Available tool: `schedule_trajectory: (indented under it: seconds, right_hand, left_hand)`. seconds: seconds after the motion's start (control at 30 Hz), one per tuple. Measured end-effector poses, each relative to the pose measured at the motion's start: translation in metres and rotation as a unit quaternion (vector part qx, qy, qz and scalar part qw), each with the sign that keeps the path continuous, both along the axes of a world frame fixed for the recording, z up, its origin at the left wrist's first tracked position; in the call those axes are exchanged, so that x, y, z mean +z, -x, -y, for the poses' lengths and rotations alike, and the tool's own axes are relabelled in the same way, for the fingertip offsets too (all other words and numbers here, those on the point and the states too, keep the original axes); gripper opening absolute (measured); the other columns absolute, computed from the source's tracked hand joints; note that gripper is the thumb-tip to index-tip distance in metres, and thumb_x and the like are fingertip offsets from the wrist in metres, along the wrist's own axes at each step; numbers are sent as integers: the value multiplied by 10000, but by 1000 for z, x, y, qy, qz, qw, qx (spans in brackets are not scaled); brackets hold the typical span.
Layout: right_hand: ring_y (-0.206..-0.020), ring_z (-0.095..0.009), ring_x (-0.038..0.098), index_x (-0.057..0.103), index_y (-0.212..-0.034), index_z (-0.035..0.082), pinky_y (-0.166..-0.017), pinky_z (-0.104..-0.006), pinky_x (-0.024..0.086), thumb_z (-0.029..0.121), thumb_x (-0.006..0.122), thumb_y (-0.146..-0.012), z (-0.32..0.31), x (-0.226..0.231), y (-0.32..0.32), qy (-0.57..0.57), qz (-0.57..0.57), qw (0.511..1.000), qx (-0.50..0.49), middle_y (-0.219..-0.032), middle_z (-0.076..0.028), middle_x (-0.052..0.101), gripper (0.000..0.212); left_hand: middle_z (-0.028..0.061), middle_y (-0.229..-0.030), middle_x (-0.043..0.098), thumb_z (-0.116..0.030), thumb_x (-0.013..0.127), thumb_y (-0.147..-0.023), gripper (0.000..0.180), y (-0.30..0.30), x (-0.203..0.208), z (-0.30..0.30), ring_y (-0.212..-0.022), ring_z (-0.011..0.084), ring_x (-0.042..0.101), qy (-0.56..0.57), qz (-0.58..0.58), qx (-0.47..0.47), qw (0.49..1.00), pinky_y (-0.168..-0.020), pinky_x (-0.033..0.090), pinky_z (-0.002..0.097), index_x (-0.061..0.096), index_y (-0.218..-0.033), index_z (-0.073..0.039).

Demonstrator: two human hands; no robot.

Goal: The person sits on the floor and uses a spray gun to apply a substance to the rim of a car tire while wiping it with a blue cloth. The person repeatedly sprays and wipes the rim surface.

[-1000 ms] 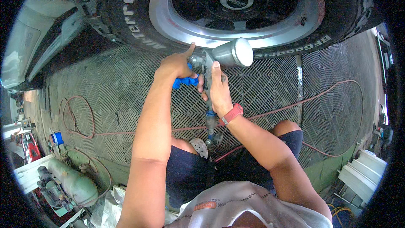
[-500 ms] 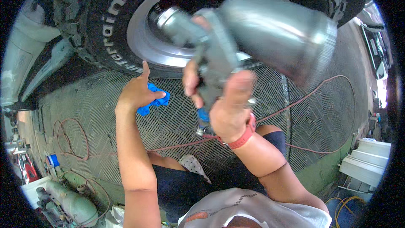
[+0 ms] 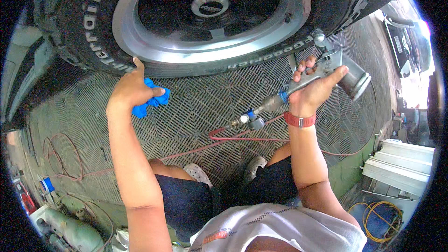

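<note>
In front of me stands a large black tyre (image 3: 100, 37) with white raised lettering, on a silver wheel rim (image 3: 186, 53) with a dark centre. My left hand (image 3: 126, 88) keeps a crumpled blue cloth (image 3: 151, 99) under its palm and thumb, while its index finger points up at the tyre's lower sidewall; I cannot tell if it touches. My right hand (image 3: 310, 94) is wrapped round the handle of a metal spray gun (image 3: 329, 59), tilted, with its grey cup to the right. Its nozzle end is close to the tyre's right side. A reddish air hose (image 3: 219, 135) joins the gun's handle fittings.
Ribbed matting (image 3: 196, 112) covers the floor, with the hose looping across it. A green air tank (image 3: 74, 228) lies at lower left. White stacked panels (image 3: 401, 163) and a coiled yellow hose (image 3: 380, 224) are at right. Vehicle bodywork (image 3: 23, 56) is at far left.
My right hand has swung the spray gun from in front of the wheel down to the right, away from my view's centre. My left hand with the cloth sits slightly further left in the picture.
</note>
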State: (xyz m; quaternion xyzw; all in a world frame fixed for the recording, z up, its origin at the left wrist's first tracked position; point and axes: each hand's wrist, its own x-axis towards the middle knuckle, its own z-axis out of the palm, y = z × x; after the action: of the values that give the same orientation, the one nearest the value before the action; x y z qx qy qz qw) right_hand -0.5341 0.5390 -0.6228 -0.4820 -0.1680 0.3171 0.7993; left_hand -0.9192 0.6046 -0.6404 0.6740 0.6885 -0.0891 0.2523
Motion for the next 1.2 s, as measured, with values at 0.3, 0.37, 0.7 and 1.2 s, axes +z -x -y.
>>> schedule_trajectory:
  seconds: [0.3, 0.37, 0.7, 1.2]
  right_hand:
    - [-515, -187, 585, 584, -1037, 98, -424, -321, 443, 803, 427, -1050, -4, -97, -4, 183, -76, 980, 36, -707, -37, 603, 723]
    - [-514, -185, 579, 578, -1026, 103, -418, -316, 430, 780, 424, -1065, -3, -108, 6, 201, -82, 975, 51, -689, -35, 582, 695]
    - [-527, -160, 566, 573, -1052, 89, -411, -312, 395, 750, 416, -1079, -2, -152, 83, 279, -70, 949, 125, -692, -31, 569, 679]
    - [-513, -161, 564, 609, -1016, 57, -404, -321, 415, 729, 376, -1101, -6, -190, 183, 276, -42, 930, 239, -681, -40, 568, 716]
  left_hand:
    - [361, -1433, 637, -480, 915, -788, 1391, 11, -9, -1, -1348, 446, 648, 24, -4, 3, 1000, -1146, 510, 454, 30, -1707, 74]
    - [360, -1427, 642, -477, 910, -791, 1388, 13, -15, -1, -1343, 449, 650, 19, -1, -4, 1000, -1142, 511, 458, 22, -1714, 57]
    - [323, -1528, 592, -485, 916, -772, 1339, 34, -14, 8, -1423, 445, 591, 30, 6, -3, 1000, -1199, 468, 446, 82, -1767, -156]
    - [335, -1372, 683, -504, 909, -740, 1352, 59, 1, 34, -1268, 465, 686, -28, -11, 28, 999, -1102, 539, 475, 156, -1706, 69]
